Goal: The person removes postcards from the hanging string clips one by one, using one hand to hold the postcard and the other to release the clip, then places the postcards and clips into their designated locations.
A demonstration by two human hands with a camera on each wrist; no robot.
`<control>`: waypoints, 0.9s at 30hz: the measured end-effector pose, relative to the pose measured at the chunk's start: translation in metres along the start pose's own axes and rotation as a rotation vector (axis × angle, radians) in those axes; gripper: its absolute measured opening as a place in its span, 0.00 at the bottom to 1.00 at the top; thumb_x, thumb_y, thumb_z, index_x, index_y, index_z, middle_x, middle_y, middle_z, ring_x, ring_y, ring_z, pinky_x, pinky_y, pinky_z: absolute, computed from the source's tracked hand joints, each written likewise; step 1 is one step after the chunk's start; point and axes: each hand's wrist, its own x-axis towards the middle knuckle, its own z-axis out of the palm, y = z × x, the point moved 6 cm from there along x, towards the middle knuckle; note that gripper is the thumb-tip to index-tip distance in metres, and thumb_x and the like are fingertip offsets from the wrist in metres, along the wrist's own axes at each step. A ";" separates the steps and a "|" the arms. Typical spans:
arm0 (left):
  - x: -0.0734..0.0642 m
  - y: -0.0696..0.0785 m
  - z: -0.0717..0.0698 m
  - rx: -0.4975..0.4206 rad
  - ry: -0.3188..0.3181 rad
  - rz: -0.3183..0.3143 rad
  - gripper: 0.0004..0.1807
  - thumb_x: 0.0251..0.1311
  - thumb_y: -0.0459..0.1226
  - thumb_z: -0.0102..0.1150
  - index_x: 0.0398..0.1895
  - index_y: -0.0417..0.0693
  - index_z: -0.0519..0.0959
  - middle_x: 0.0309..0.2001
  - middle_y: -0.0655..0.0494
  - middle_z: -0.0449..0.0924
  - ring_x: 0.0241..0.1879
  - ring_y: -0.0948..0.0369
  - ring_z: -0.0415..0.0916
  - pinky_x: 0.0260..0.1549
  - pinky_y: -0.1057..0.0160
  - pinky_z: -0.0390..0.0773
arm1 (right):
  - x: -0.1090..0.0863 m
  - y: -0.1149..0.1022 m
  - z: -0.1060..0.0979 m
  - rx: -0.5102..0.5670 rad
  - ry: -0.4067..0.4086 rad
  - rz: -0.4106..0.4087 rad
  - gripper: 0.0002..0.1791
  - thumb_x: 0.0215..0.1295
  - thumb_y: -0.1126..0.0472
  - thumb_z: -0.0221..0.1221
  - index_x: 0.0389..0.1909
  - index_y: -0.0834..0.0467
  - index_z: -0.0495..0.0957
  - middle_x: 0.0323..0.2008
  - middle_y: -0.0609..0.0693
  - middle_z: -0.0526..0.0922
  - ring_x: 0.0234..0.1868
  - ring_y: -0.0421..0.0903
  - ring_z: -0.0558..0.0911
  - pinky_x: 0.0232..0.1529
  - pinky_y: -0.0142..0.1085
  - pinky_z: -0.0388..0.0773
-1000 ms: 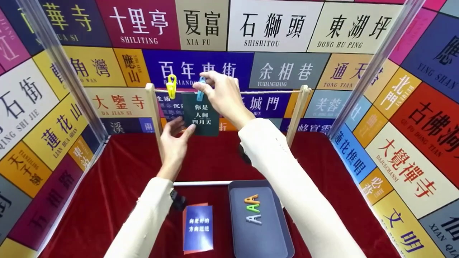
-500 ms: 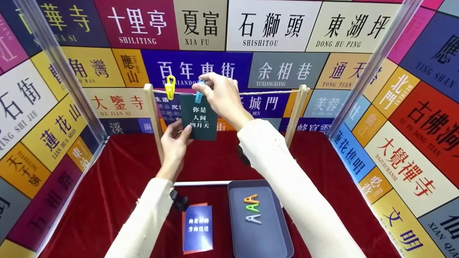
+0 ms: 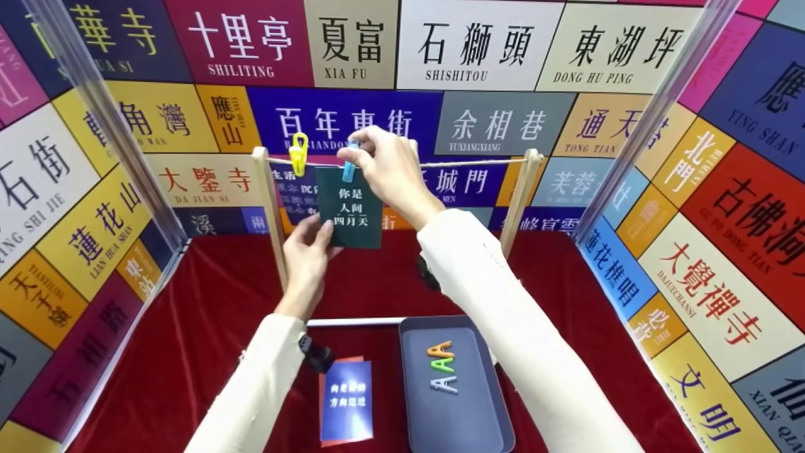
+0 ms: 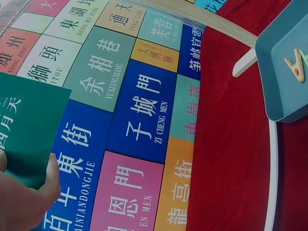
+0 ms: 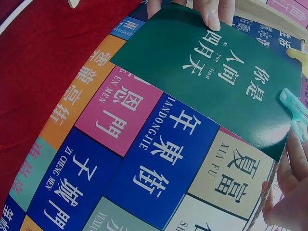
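Note:
A dark green card [image 3: 358, 236] with white characters stands upright at the rope [image 3: 465, 164]. My left hand [image 3: 305, 255] pinches its lower left edge, thumb on the printed face and fingers behind. At the card's top edge, my right hand [image 3: 395, 168] pinches a blue clothespin [image 3: 348, 172]. The right wrist view shows this clothespin [image 5: 293, 107] over the card's edge; whether its tips bite the rope is hard to tell. To the left, a yellow clothespin [image 3: 299, 156] sits on the rope with a dark blue card [image 3: 292, 190] below it, partly hidden by the green one.
Wooden posts [image 3: 521, 195] carry the rope. On the red cloth [image 3: 195, 314], a blue card [image 3: 347, 421] lies over a red one. Beside it, a grey tray [image 3: 456, 421] holds orange [image 3: 440, 349], green [image 3: 443, 365] and grey [image 3: 444, 384] clothespins. Sign-covered panels surround the table.
My left hand has closed its thumb and fingers on the green card's lower left edge. The card has shifted slightly down. My right hand stays at the blue clothespin.

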 end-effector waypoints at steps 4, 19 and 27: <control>-0.001 0.000 0.001 -0.025 -0.005 0.001 0.16 0.69 0.30 0.56 0.57 0.32 0.77 0.42 0.49 0.79 0.35 0.63 0.79 0.34 0.64 0.89 | -0.001 0.000 -0.001 0.017 0.010 -0.007 0.21 0.64 0.47 0.63 0.53 0.54 0.81 0.44 0.46 0.90 0.45 0.41 0.86 0.68 0.38 0.63; -0.002 0.000 0.005 -0.081 -0.029 -0.004 0.15 0.70 0.29 0.54 0.57 0.30 0.77 0.36 0.54 0.81 0.32 0.63 0.82 0.34 0.64 0.89 | -0.002 -0.005 -0.005 0.099 0.047 -0.092 0.16 0.62 0.54 0.67 0.43 0.60 0.81 0.38 0.53 0.91 0.37 0.45 0.87 0.42 0.31 0.82; -0.004 0.001 0.006 -0.079 -0.030 -0.009 0.15 0.70 0.29 0.54 0.57 0.31 0.77 0.35 0.55 0.81 0.32 0.64 0.81 0.33 0.65 0.89 | -0.002 -0.009 -0.008 0.155 0.054 -0.135 0.13 0.62 0.58 0.67 0.40 0.63 0.81 0.37 0.54 0.90 0.34 0.46 0.87 0.34 0.27 0.81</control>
